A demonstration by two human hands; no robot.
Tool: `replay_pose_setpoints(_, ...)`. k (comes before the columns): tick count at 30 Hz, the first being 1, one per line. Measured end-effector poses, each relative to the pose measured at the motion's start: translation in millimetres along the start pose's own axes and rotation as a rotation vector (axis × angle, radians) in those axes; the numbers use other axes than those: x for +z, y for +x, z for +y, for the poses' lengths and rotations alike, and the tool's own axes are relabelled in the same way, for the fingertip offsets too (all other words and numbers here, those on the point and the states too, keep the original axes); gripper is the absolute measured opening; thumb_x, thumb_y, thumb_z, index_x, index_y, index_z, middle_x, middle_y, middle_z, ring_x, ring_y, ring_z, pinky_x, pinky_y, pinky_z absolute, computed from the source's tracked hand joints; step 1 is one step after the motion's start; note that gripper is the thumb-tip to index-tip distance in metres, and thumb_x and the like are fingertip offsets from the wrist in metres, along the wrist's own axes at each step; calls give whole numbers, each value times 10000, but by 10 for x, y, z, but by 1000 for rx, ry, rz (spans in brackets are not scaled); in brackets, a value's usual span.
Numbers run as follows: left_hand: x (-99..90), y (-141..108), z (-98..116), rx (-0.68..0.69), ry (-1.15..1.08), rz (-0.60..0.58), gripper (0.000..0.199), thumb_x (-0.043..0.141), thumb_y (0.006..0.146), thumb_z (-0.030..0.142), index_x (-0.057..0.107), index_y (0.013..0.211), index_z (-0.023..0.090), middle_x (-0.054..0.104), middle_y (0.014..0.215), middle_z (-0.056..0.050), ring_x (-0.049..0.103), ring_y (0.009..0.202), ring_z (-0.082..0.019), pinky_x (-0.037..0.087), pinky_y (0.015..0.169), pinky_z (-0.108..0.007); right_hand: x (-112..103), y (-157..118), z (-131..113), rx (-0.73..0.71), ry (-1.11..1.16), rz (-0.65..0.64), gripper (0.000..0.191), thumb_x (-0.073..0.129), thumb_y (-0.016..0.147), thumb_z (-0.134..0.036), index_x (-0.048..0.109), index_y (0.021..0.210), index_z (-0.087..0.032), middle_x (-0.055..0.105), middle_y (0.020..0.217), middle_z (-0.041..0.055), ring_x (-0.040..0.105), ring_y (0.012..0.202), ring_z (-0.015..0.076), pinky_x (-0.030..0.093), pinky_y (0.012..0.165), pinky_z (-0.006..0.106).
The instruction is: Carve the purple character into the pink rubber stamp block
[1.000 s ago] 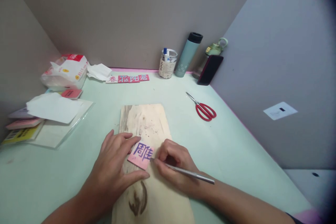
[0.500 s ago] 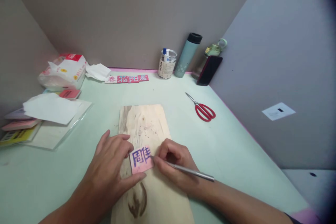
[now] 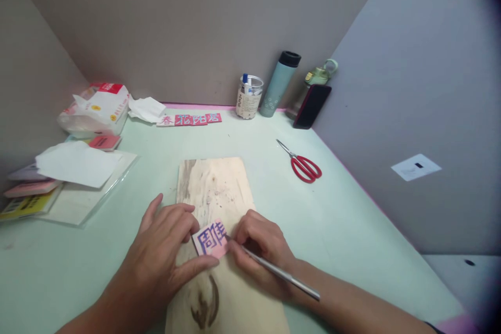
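Observation:
A small square pink block [image 3: 223,249] with a purple character on its pale face lies on the wooden board [image 3: 219,182]. My left hand [image 3: 168,248] grips it, with the thumb along its near edge and bent fingers at its left side. In a pen-like grasp my right hand [image 3: 260,250] holds a slim craft knife [image 3: 287,277] with a silver metal handle. Its tip points at the block's right side, beside the character; the blade is too small to make out clearly.
Red-handled scissors [image 3: 303,164] lie to the right of the board. Along the back stand a jar of pens [image 3: 247,104], a blue bottle [image 3: 276,88] and a phone [image 3: 313,107]. Several character tiles [image 3: 190,120], a plastic bag [image 3: 97,109] and white paper [image 3: 76,164] are toward the left.
The pink block has turned a little counterclockwise under my left fingers. The rear end of the craft knife has dropped toward me, so the handle slants more steeply.

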State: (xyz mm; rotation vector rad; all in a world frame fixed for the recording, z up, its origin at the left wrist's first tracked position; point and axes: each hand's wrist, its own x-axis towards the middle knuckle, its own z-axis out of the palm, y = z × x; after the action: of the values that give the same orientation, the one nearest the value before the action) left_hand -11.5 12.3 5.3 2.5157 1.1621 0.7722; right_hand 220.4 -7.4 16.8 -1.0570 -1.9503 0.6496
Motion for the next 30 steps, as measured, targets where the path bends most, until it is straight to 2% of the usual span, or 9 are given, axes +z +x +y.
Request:
replay_pose_setpoints(3, -19, 59, 20, 31, 1, 1, 165, 554, 994, 298, 539, 1143, 228, 615, 1016, -40, 542, 1155, -263, 208, 1148, -567, 0, 5, 10, -32, -26, 7, 223, 585, 867, -92, 438, 759, -221, 502, 669, -26, 443, 616, 122, 324, 567, 243)
replay_pose_setpoints(5, -4, 111, 65, 90, 4, 6, 263, 500, 994, 164, 536, 1244, 236, 625, 1041, -40, 539, 1157, -243, 213, 1153, -559, 1, 8, 9, -43, -33, 10, 220, 581, 863, -92, 437, 759, -222, 491, 657, -29, 439, 609, 123, 320, 561, 244)
replay_pose_setpoints(8, 40, 189, 152, 135, 1, 38, 322, 436, 979, 64, 588, 1212, 227, 615, 950, -36, 551, 1123, -236, 213, 1152, -595, 10, 10, 9, -51, -32, 20, 221, 580, 855, -88, 436, 756, -223, 479, 644, -33, 444, 608, 126, 329, 565, 245)
replay_pose_setpoints(12, 76, 260, 230, 110, -41, 80, 343, 403, 975, 43, 672, 1062, 238, 606, 874, -22, 579, 1081, -224, 206, 1161, -616, 22, 18, 3, -65, -38, 39, 230, 574, 863, -86, 430, 748, -225, 466, 635, -40, 438, 596, 122, 328, 560, 243)
replay_pose_setpoints(18, 57, 287, 250, 79, -121, 146, 291, 452, 989, 107, 689, 946, 269, 656, 812, 27, 628, 1053, -199, 165, 1193, -584, 13, 12, -3, -51, -42, 34, 222, 579, 865, -105, 434, 747, -224, 471, 639, -39, 443, 599, 123, 335, 559, 245)
replay_pose_setpoints(21, 35, 294, 254, 67, -133, 141, 269, 456, 1001, 141, 678, 916, 268, 672, 807, 37, 630, 1066, -198, 136, 1202, -578, 10, 4, 5, -39, -44, 17, 213, 580, 868, -115, 445, 744, -222, 494, 652, -31, 456, 606, 125, 344, 564, 249)
replay_pose_setpoints(24, 23, 303, 258, 81, -88, 83, 251, 447, 1004, 137, 654, 918, 249, 664, 820, 24, 616, 1074, -205, 128, 1194, -597, 7, 10, 6, -30, -41, 10, 214, 577, 869, -125, 443, 734, -225, 500, 647, -30, 458, 603, 127, 351, 562, 252)
replay_pose_setpoints(27, 56, 304, 257, 116, -4, 21, 245, 415, 988, 83, 610, 905, 204, 637, 850, -14, 600, 1071, -215, 158, 1177, -617, 6, 26, -3, -18, -46, 8, 217, 570, 864, -127, 434, 728, -228, 500, 638, -28, 455, 602, 132, 352, 562, 258)
replay_pose_setpoints(30, 127, 289, 251, 134, 20, 42, 241, 393, 967, 33, 571, 897, 179, 603, 868, -40, 581, 1082, -223, 201, 1164, -625, 3, 34, -15, -19, -40, 4, 217, 558, 871, -128, 431, 727, -231, 500, 636, -27, 451, 601, 134, 350, 561, 262)
